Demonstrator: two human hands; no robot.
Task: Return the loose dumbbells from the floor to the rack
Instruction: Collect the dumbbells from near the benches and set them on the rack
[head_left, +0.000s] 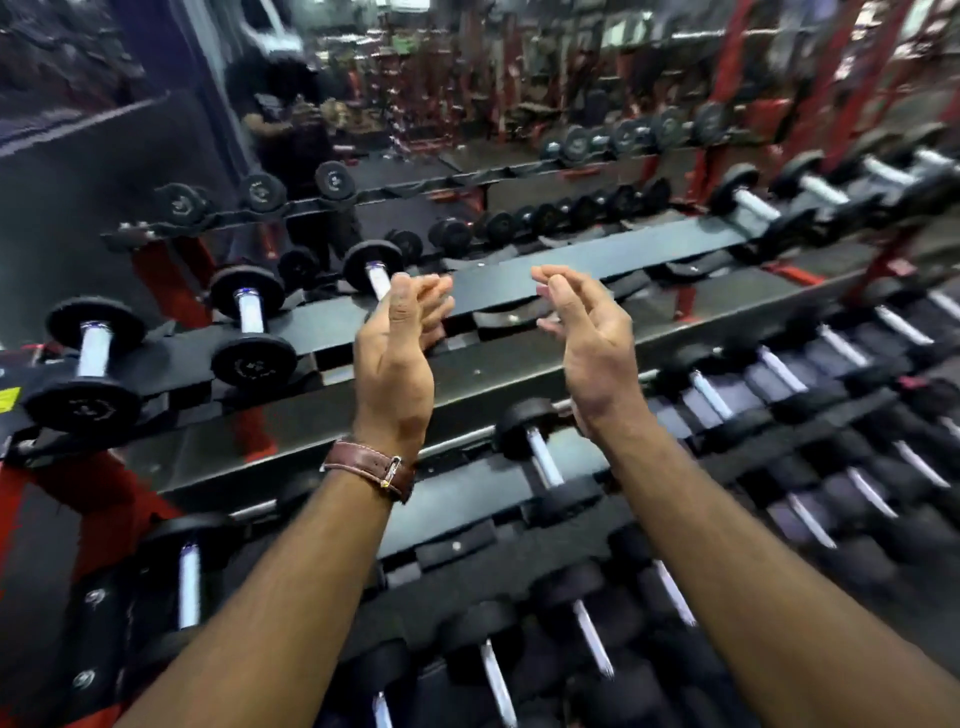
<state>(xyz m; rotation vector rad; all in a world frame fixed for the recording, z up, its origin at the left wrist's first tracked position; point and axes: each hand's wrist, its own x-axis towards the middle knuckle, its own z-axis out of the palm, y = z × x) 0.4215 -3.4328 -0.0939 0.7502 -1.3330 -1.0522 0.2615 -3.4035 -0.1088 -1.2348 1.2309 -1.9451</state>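
Note:
A black and red dumbbell rack with three tiers fills the view. My left hand, with a brown watch strap at the wrist, and my right hand are raised over the top tier, palms facing each other, fingers loosely curled, holding nothing. Black round-headed dumbbells rest on the top shelf: one at the far left, one beside it, and one partly hidden behind my left fingers. A dumbbell lies on the middle tier between my forearms. No floor shows.
Several more dumbbells crowd the middle and lower tiers to the right. The top shelf has a bare stretch in front of my right hand. A mirror behind the rack reflects the gym and a person. The picture is motion-blurred.

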